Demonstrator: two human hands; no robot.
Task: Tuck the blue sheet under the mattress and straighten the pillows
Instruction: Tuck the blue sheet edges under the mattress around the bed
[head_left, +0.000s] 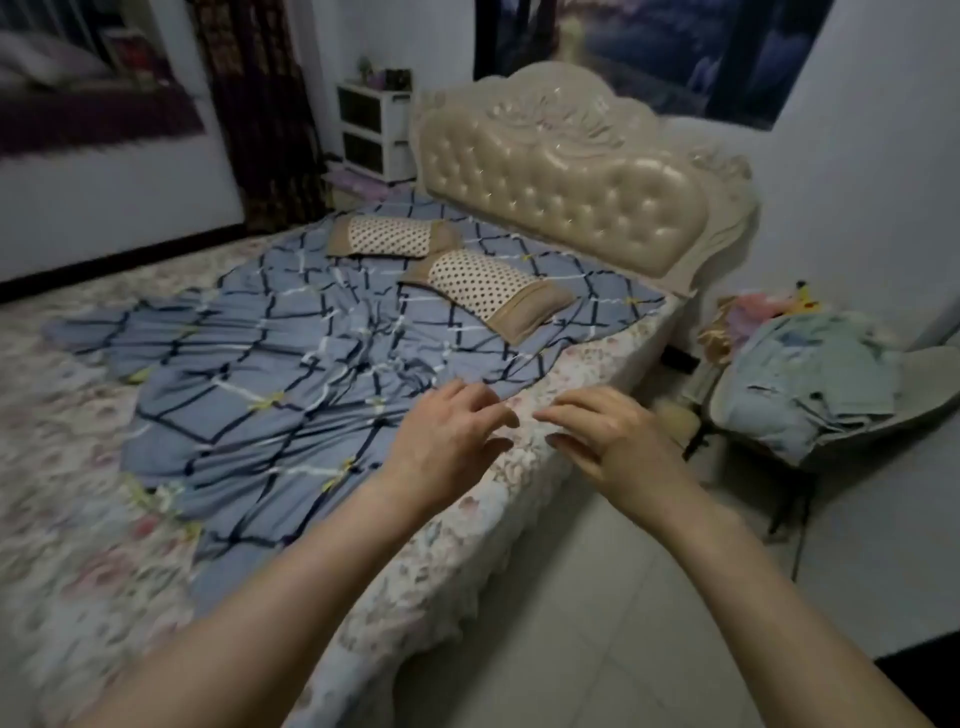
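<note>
A blue sheet (291, 374) with a dark diamond pattern lies rumpled across the floral mattress (524, 467), leaving much of the mattress bare at the left and along the near edge. Two dotted pillows lie near the headboard: the far pillow (389, 236) sits fairly square, the near pillow (491, 286) lies at an angle. My left hand (449, 441) hovers over the sheet's right edge with relaxed fingers. My right hand (608, 436) reaches over the mattress edge beside it, fingers loosely spread. Neither hand holds anything.
A tufted cream headboard (566, 171) stands at the bed's far end. To the right a chair (914, 400) carries a pile of light blue clothes (810, 384). A white shelf unit (374, 130) stands in the far corner beside dark curtains (260, 114). Tiled floor (649, 597) runs along the bed's right side.
</note>
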